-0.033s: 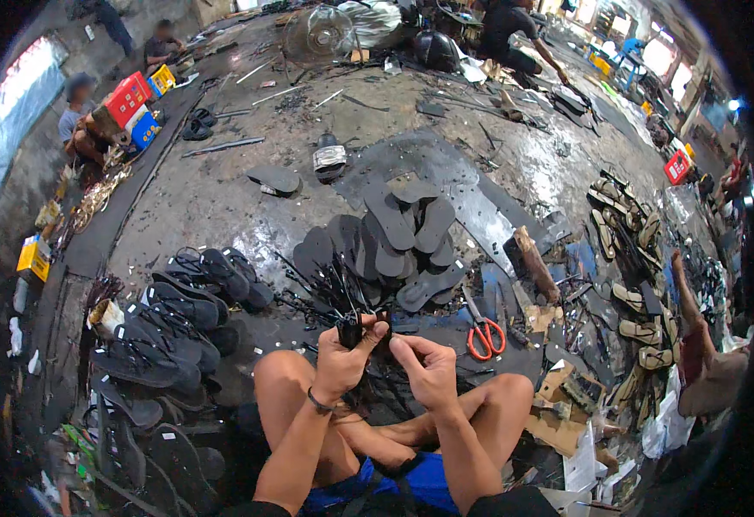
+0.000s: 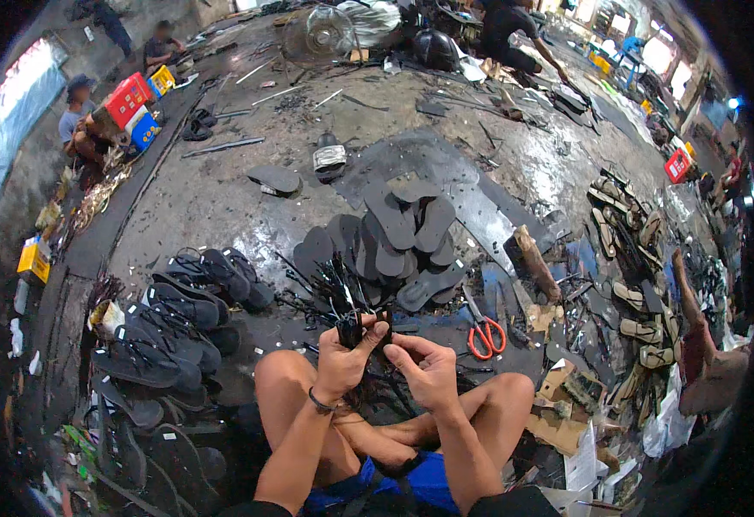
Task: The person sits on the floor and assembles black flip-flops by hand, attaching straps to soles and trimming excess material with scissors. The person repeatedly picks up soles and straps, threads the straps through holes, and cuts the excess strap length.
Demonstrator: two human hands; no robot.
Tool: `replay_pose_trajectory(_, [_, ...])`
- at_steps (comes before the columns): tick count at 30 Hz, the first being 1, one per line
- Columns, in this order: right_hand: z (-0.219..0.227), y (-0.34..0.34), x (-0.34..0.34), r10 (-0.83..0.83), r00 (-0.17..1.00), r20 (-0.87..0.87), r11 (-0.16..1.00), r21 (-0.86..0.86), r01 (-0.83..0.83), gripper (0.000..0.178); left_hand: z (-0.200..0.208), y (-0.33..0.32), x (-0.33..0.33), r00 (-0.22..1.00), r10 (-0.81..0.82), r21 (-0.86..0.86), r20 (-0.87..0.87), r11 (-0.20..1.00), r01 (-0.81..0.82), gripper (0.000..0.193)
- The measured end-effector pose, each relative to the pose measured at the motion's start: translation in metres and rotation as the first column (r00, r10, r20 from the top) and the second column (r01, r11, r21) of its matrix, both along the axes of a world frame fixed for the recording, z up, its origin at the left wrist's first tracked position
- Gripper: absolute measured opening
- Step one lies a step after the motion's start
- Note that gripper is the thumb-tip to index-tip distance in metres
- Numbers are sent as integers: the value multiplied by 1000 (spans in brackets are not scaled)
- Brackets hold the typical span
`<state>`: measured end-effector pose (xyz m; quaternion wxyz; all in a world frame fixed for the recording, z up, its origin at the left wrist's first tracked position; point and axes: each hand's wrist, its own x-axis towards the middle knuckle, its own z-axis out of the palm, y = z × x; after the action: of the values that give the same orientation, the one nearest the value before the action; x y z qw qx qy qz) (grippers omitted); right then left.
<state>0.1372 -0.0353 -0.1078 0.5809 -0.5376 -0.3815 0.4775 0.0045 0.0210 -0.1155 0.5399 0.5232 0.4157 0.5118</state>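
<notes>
1. Left hand (image 2: 341, 366): above the crossed legs; thumb and fingers clamped on a black strap (image 2: 351, 331), which stands out between them.
2. Right hand (image 2: 428, 370): just beside the left; thumb and forefinger close together at the strap's right side; whether they pinch it cannot be told.
3. Handling (judged): strap light, pliable and hard to break; surface probably smooth, so it may slide under a loose pinch; take hold at the thick middle with the left, and guide the free end with the right fingertips.
4. Near change: the right thumb tip appears slightly lower than in the earlier frame; the left grip matches it closely.
5. Strap bundle (image 2: 332, 289): just beyond the left hand, ends fanned out; red-handled scissors (image 2: 484, 338) lie open to the right, apart from both hands.
6. Soles (image 2: 387, 226): dark, loosely piled beyond the bundle; black sandals (image 2: 148, 345) in rows to the left; tan sandals (image 2: 639, 330) to the right.
7. Far change: the worker (image 2: 80, 125) beside the red crate (image 2: 127, 99) shows the head at a slightly different angle; soles and scissors match the earlier frame.
</notes>
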Motion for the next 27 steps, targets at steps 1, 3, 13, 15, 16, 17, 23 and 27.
replay_pose_trajectory(1, [-1,1,0,-1,1000,-13,1000,5,1,19,0,1,0,999,-34,-54,10,998,35,20])
replay_pose_trajectory(3, [-2,3,1,6,998,-69,1000,28,-4,19,5,2,-3,995,-98,-163,36,981,103,20])
replay_pose_trajectory(13, [-11,21,10,297,945,135,941,124,-313,38,18,-2,2,998,-24,7,-56,1000,25,32])
replay_pose_trajectory(15, [-56,25,32,551,723,417,826,-152,-542,30,51,11,-4,983,155,351,-102,930,-110,37])
replay_pose_trajectory(16, [-108,23,41,431,581,690,849,-93,-520,28,70,16,-5,989,139,376,53,915,-148,39])
replay_pose_trajectory(17, [-126,19,41,399,613,682,867,-61,-495,24,84,16,-14,858,41,73,513,993,-92,39])
replay_pose_trajectory(23, [-102,23,57,397,528,751,823,-36,-567,30,136,14,-68,924,-44,222,379,974,-45,36])
replay_pose_trajectory(27, [-102,26,78,422,500,756,782,-25,-622,43,152,24,-88,914,-45,257,402,964,-65,34])
